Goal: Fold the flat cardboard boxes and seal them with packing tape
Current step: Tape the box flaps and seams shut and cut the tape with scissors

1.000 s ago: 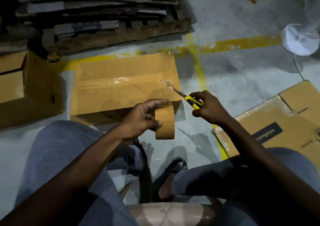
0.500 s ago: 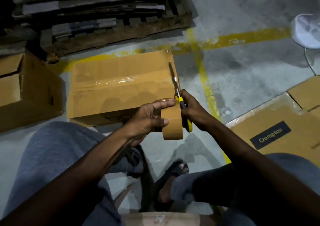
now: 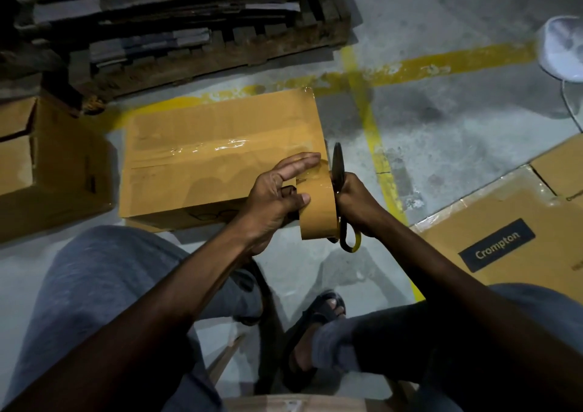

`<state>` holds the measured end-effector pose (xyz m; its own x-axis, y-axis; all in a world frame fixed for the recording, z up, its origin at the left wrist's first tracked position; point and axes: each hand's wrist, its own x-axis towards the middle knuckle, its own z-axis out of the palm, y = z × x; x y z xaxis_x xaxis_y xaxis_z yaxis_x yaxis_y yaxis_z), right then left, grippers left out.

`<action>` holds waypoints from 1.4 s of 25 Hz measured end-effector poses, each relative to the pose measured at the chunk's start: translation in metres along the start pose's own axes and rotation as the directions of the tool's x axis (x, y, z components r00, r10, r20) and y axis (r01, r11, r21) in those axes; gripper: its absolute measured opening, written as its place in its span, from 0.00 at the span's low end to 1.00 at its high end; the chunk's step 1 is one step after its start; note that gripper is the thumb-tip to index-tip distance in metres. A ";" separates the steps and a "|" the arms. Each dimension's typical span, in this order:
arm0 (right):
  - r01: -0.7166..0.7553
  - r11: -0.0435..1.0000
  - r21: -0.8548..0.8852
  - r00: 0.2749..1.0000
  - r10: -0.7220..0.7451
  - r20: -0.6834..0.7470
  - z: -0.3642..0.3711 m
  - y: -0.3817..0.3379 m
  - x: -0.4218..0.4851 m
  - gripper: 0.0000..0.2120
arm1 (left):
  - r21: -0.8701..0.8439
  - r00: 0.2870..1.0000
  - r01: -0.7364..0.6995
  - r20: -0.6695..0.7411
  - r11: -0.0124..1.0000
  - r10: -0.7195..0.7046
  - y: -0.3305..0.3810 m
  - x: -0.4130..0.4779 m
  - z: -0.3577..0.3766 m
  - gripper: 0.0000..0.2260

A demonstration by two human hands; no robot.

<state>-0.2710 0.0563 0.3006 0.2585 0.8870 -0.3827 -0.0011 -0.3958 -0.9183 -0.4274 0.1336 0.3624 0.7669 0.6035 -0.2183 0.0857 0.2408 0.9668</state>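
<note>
Tape roll (image 3: 317,211) beneath left fingers (image 3: 298,164)

The one head-worn camera looks forward and steeply down, close above the taped box (image 3: 205,159) just ahead.

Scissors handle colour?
Yellow and black; the scissors handle shows best in the head view, below the right hand.

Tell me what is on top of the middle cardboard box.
A shiny strip of clear packing tape runs along the top seam of the closed brown cardboard box. The left hand, holding a brown tape roll, covers its near right corner; that part is hidden.
</note>
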 end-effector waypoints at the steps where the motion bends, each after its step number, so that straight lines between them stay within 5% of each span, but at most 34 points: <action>1: -0.016 1.000 -0.005 1.000 0.016 0.010 0.000 -0.002 0.000 0.05 | 0.008 1.000 0.004 -0.007 1.000 -0.004 0.001 0.001 -0.001 0.26; 8: -0.246 0.938 -0.245 0.963 0.265 0.049 -0.026 -0.013 -0.004 0.10 | 0.183 0.995 0.051 0.070 0.982 -0.064 0.002 0.010 -0.012 0.30; 15: 0.075 0.802 -0.593 0.997 -0.042 0.069 -0.041 -0.015 -0.003 0.08 | 0.236 0.982 0.069 0.154 0.969 -0.107 -0.008 0.010 -0.016 0.29; 27: 0.160 0.801 -0.577 0.986 -0.161 0.050 -0.048 -0.031 -0.010 0.06 | 0.367 0.974 0.103 0.150 0.925 -0.168 -0.008 0.011 -0.013 0.31; 35: 0.140 0.802 -0.581 0.988 -0.155 0.025 -0.039 -0.024 -0.009 0.06 | 0.674 0.984 0.039 0.104 0.738 -0.146 -0.011 0.010 -0.012 0.28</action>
<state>-0.2352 0.0485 0.3295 0.2313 0.9432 -0.2385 0.5968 -0.3312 -0.7308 -0.4282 0.1459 0.3478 0.8078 0.4798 -0.3425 0.5215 -0.3110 0.7945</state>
